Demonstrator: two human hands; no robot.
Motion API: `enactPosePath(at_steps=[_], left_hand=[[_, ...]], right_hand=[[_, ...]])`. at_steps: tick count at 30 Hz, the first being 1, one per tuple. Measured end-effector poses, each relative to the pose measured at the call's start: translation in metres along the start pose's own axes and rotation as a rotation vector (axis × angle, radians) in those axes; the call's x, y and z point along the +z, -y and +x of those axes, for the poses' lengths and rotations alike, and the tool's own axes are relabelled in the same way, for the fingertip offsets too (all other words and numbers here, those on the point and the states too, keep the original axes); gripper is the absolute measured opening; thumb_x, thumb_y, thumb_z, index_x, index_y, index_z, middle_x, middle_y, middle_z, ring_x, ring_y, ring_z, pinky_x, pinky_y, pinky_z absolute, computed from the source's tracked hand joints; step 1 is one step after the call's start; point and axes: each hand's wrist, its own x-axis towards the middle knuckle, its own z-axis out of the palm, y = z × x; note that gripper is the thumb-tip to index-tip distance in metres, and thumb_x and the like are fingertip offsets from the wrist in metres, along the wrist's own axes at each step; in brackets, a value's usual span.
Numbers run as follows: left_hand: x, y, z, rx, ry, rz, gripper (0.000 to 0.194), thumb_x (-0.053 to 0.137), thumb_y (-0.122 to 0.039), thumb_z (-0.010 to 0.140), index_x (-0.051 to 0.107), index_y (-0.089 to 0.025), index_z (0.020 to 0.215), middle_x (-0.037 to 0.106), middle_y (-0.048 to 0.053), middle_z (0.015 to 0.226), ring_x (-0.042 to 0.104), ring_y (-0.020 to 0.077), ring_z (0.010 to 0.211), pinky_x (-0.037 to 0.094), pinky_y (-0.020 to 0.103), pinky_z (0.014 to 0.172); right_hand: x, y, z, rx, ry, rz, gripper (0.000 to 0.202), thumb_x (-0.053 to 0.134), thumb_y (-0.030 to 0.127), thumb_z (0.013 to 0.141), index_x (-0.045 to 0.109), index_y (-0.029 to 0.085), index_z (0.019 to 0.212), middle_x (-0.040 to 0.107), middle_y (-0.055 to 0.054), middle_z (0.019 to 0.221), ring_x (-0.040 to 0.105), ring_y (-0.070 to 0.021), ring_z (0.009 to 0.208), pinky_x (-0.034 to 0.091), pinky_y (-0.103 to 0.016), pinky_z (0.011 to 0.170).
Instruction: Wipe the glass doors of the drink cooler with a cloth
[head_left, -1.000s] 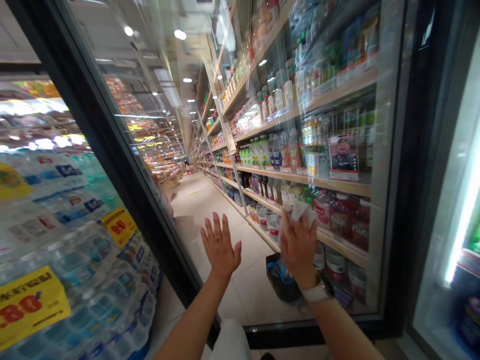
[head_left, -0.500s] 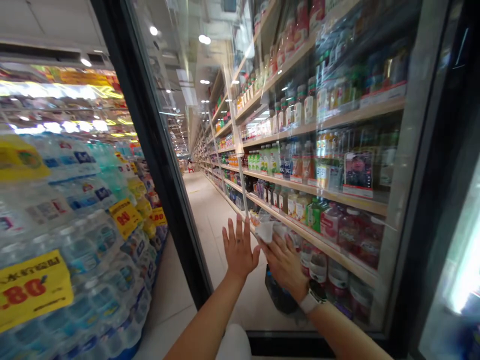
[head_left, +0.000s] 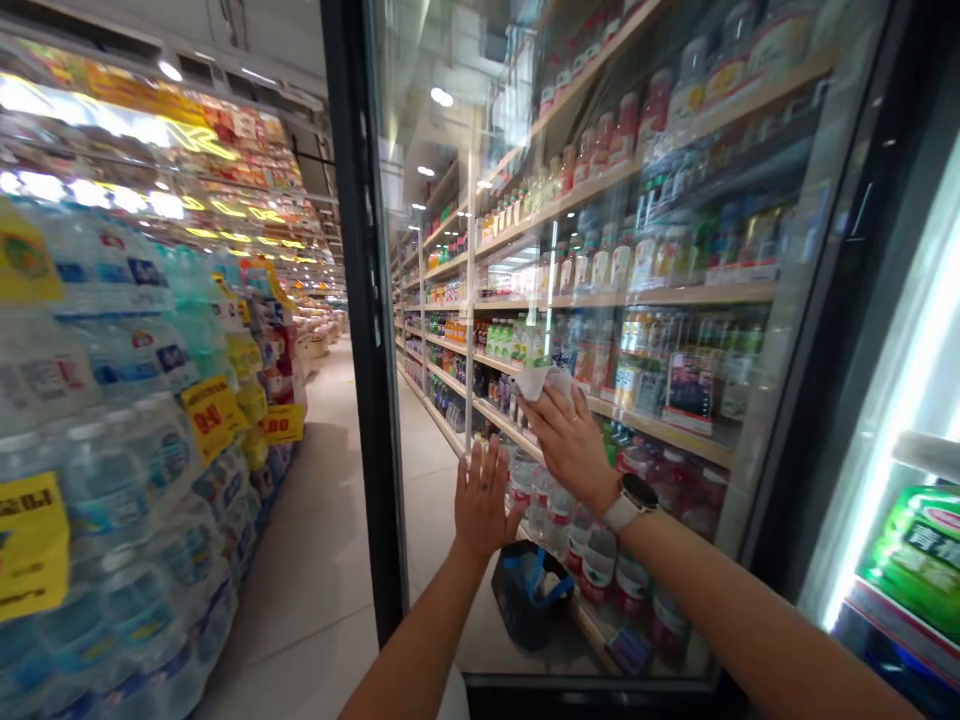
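Note:
A framed glass door (head_left: 442,560) stands in front of me, its pane filling the middle of the view. My left hand (head_left: 484,500) lies flat on the pane with fingers spread and nothing in it. Higher and to its right, my right hand (head_left: 570,440) presses a white cloth (head_left: 541,382) to the glass, fingers stretched over it. Part of the cloth is hidden under that palm. A watch (head_left: 637,492) is on the right wrist. Bottled drinks on shelves show in the glass beyond both hands.
Stacked packs of bottled water (head_left: 105,480) with yellow price signs (head_left: 214,418) line the left side. Through the lower pane a black basket (head_left: 525,595) with blue handles shows on the floor. At the right edge is a lit cooler interior holding a green pack (head_left: 919,550).
My right hand has moved up the glass with the cloth, from beside my left hand to above it. The left hand stays flat on the pane. The view has shifted.

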Motion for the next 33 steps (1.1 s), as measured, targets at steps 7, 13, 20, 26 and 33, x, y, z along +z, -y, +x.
enactPosePath(at_steps=[7,13,20,26,33], left_hand=[[-0.010,0.004,-0.012,0.036,-0.141,-0.187,0.070,0.035,-0.034,0.093,0.011,-0.012,0.155,0.030,0.021,0.157,0.023,0.0327,0.147,0.038,0.053,0.109],[-0.015,0.003,-0.011,0.059,-0.104,-0.164,0.069,0.035,-0.032,0.092,0.013,-0.014,0.155,0.034,0.019,0.155,0.021,0.0325,0.148,0.039,0.050,0.108],[-0.012,0.002,-0.008,0.031,-0.023,-0.109,0.067,0.037,-0.034,0.094,0.018,-0.009,0.154,0.040,0.019,0.152,0.023,0.0306,0.147,0.034,0.046,0.113],[-0.013,-0.001,-0.005,0.037,-0.012,-0.017,0.067,0.037,-0.034,0.096,0.017,-0.005,0.153,0.040,0.019,0.152,0.017,0.0292,0.149,0.029,0.043,0.115],[-0.007,-0.007,-0.001,-0.032,0.011,0.066,0.071,0.048,-0.040,0.093,0.022,-0.014,0.154,0.033,0.013,0.156,0.019,0.0293,0.149,0.024,0.043,0.118]], right_hand=[[0.040,0.050,-0.088,-0.506,0.086,0.193,0.036,0.048,0.019,0.094,0.062,0.025,0.126,0.064,-0.004,0.130,0.047,-0.0136,0.131,0.034,-0.033,0.113],[0.026,0.027,-0.071,-0.600,0.056,0.144,0.033,0.042,0.020,0.097,0.064,0.027,0.122,0.066,0.000,0.128,0.046,-0.0116,0.133,0.032,-0.034,0.116],[-0.015,-0.014,0.015,-0.141,-0.025,-0.068,0.052,0.042,0.011,0.093,0.043,0.019,0.145,0.050,-0.009,0.147,0.031,-0.0225,0.144,0.019,-0.051,0.120],[0.020,0.026,-0.060,-0.246,0.024,0.018,0.049,0.047,0.016,0.091,0.051,0.021,0.140,0.056,-0.005,0.142,0.034,-0.0198,0.142,0.016,-0.044,0.122],[0.043,0.042,-0.172,-0.374,0.098,0.039,0.058,0.048,0.009,0.084,0.050,0.026,0.139,0.044,0.004,0.152,0.029,-0.0131,0.144,0.023,-0.033,0.120]])
